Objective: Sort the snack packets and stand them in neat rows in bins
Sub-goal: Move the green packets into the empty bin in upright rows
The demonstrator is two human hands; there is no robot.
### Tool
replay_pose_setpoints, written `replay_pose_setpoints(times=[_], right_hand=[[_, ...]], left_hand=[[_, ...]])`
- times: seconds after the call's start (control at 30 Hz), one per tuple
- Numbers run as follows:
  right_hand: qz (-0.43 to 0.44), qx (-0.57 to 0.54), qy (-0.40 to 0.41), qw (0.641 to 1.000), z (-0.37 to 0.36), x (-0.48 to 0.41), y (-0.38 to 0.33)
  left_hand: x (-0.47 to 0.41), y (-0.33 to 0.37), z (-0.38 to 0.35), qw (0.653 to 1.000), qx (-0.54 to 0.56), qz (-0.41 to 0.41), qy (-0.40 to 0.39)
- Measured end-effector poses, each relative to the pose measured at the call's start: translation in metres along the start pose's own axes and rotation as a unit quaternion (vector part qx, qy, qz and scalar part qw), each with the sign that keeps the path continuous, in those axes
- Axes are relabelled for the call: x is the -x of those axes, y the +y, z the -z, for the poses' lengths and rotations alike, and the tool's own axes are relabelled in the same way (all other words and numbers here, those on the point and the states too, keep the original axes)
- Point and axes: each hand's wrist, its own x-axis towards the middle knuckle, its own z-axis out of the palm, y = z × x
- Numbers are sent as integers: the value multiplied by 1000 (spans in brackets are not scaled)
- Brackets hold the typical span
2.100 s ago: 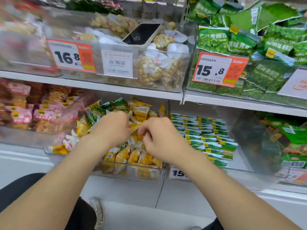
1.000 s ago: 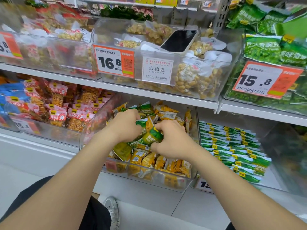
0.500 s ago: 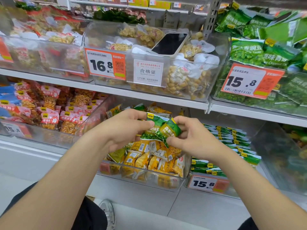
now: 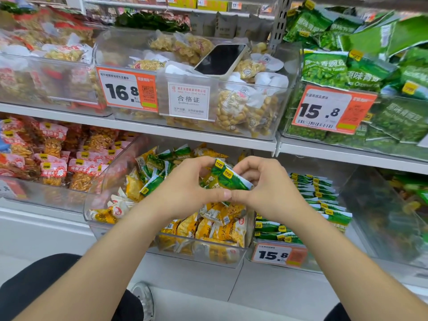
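Green packets [image 4: 225, 179] are pinched by left hand [image 4: 185, 188] and right hand [image 4: 266, 188], each grip narrow, above a clear bin [image 4: 231, 260] of yellow packets [image 4: 208, 228].

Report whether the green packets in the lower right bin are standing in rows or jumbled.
In rows: the green packets stand one behind another, tops lined up, inside the bin.

phone [image 4: 221, 59] on upper bin [image 4: 108, 54], lower bin [image 4: 104, 188] below
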Motion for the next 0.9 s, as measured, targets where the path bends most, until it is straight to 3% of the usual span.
replay_pose_setpoints(times=[0.1, 0.2, 0.33, 0.4, 0.5, 0.57, 0.63, 0.73, 0.9], right_hand=[[-14, -76, 6, 997, 1, 1, -1], [-63, -164, 28, 984, 7, 3, -5], [-124, -200, 0, 972, 16, 7, -6], [-132, -141, -38, 980, 21, 12, -9], [-119, 44, -78, 989, 25, 20, -12], [-77, 157, -58, 983, 26, 23, -12], [-48, 182, -37, 981, 33, 28, -15], [-60, 101, -46, 992, 54, 39, -12], [-69, -37, -162, 984, 94, 59, 14]], left_hand=[[-3, 0, -1, 999, 3, -12, 50], [-2, 7, -2, 994, 72, -7, 81], [2, 16, -2, 990, 141, 5, 29], [5, 19, -3, 988, 150, 11, -38], [7, 23, -8, 984, 130, 16, -121], [9, 28, -11, 985, 126, 8, -114], [10, 37, -16, 990, 121, -12, -76], [12, 50, -26, 991, 119, -43, -53], [2, 64, -48, 987, 107, -91, -71]])
